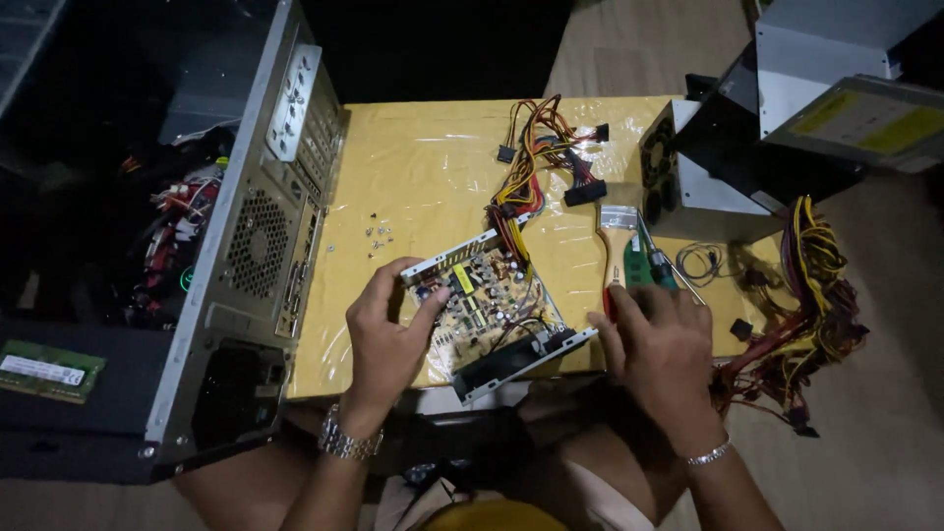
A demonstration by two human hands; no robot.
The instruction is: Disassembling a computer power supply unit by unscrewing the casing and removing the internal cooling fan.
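An opened power supply [492,305] lies on a yellow plastic-covered table [433,167], its circuit board bare and its fan toward me. A bundle of coloured cables [536,162] runs from it toward the far edge. My left hand [385,329] grips its left edge, thumb on the board. My right hand [657,344] rests palm down at the table's near right edge, over the handles of a brush [617,231] and a green-handled screwdriver [647,258]. Whether it grips either, I cannot tell.
An open computer case [265,236] stands at the table's left, a memory stick [49,370] lying beside it. Several small screws [378,236] are scattered near the case. A second power supply [688,167], a disc drive [865,118] and a tangle of wires [806,295] sit on the right.
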